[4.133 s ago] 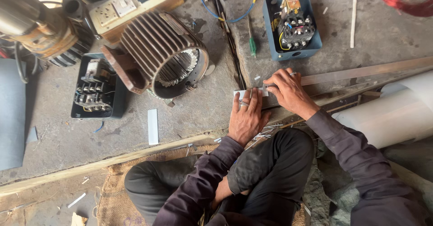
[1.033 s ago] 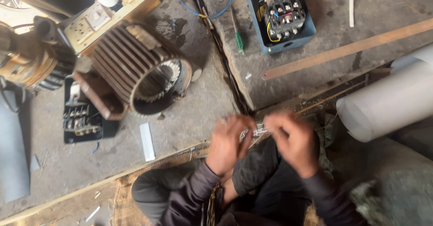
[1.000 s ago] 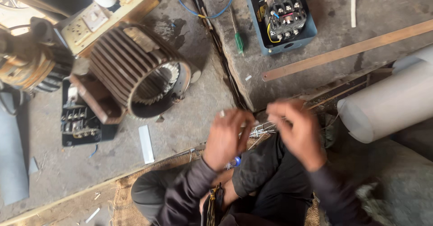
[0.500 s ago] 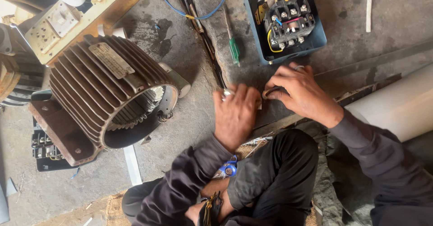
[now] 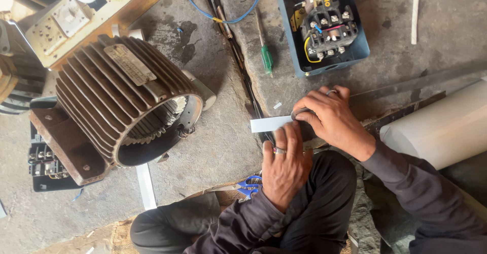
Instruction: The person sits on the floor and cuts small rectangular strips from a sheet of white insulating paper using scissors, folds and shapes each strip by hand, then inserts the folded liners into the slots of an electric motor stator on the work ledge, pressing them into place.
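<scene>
A small white paper strip point(image 5: 270, 124) lies on the concrete floor in front of my knees. My left hand point(image 5: 285, 166), with a ring on one finger, presses fingertips on the strip's near edge. My right hand point(image 5: 328, 117) pinches the strip's right end against a dark flat bar point(image 5: 406, 84). A large ribbed electric motor stator point(image 5: 124, 104) lies on its side to the left, its open bore facing me. A roll of white sheet point(image 5: 440, 127) lies at the right.
A blue box with an electrical contactor point(image 5: 324, 23) sits beyond my hands. A green-handled screwdriver point(image 5: 266, 58) and a blue wire point(image 5: 228, 18) lie near it. Blue-handled scissors point(image 5: 249, 185) rest by my knee. Another white strip point(image 5: 146, 185) lies under the stator.
The view has closed in on my hands. They moved from fiddling above my lap down to the floor, now flattening the white strip against the bar.
</scene>
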The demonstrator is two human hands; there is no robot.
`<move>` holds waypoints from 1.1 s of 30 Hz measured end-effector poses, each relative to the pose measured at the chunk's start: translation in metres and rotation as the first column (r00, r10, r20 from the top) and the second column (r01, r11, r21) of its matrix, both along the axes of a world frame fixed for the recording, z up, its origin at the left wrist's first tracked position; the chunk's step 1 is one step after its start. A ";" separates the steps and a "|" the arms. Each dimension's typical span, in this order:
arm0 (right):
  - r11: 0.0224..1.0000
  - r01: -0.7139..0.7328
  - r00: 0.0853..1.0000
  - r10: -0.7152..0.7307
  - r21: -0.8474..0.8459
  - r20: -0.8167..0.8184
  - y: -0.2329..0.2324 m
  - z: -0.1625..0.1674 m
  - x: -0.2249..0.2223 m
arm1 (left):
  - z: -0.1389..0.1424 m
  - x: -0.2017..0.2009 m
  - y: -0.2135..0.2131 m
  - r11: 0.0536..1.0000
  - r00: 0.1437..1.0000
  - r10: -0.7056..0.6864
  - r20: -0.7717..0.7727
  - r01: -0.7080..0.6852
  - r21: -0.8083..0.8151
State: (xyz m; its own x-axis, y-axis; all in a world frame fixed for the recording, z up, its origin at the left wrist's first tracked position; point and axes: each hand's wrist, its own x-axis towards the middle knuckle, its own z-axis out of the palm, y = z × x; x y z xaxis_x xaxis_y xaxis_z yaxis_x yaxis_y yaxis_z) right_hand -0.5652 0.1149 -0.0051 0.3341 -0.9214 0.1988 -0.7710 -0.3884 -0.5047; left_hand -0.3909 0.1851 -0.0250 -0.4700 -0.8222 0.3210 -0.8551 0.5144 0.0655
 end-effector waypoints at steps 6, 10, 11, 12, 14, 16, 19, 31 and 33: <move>0.999 -0.008 1.000 0.006 -0.045 -0.031 0.003 0.000 0.006 | 0.001 0.007 0.004 0.998 0.999 -0.016 -0.051 0.020 0.064; 1.000 -0.001 1.000 0.000 -0.021 -0.031 0.003 -0.001 0.007 | -0.001 0.007 0.002 0.998 0.998 -0.026 -0.054 0.029 0.061; 1.000 0.003 0.999 -0.003 -0.019 -0.036 0.003 -0.001 0.008 | -0.002 0.007 0.002 0.998 0.998 -0.029 -0.054 0.032 0.060; 1.000 0.008 0.999 -0.009 -0.018 -0.040 0.003 -0.001 0.008 | -0.002 0.007 0.001 0.998 0.998 -0.030 -0.056 0.034 0.056; 1.000 0.009 0.999 -0.010 -0.019 -0.046 0.003 -0.001 0.009 | -0.002 0.007 0.001 0.998 0.998 -0.027 -0.061 0.030 0.047; 0.999 0.014 0.999 -0.015 -0.031 -0.044 0.003 -0.002 0.009 | -0.003 0.009 0.001 0.997 0.997 -0.044 -0.063 0.048 0.058; 0.997 0.018 0.998 -0.022 -0.072 -0.054 0.002 -0.006 0.009 | -0.005 0.008 0.001 0.996 0.995 -0.048 -0.087 0.054 0.070; 0.997 0.029 0.995 -0.022 -0.074 0.099 -0.014 -0.010 0.002 | 0.002 0.006 -0.010 0.999 0.986 0.000 -0.164 0.009 0.052; 0.994 0.028 0.997 -0.021 -0.106 0.074 -0.013 -0.010 0.002 | 0.001 0.006 -0.013 0.999 0.985 0.002 -0.172 0.005 0.041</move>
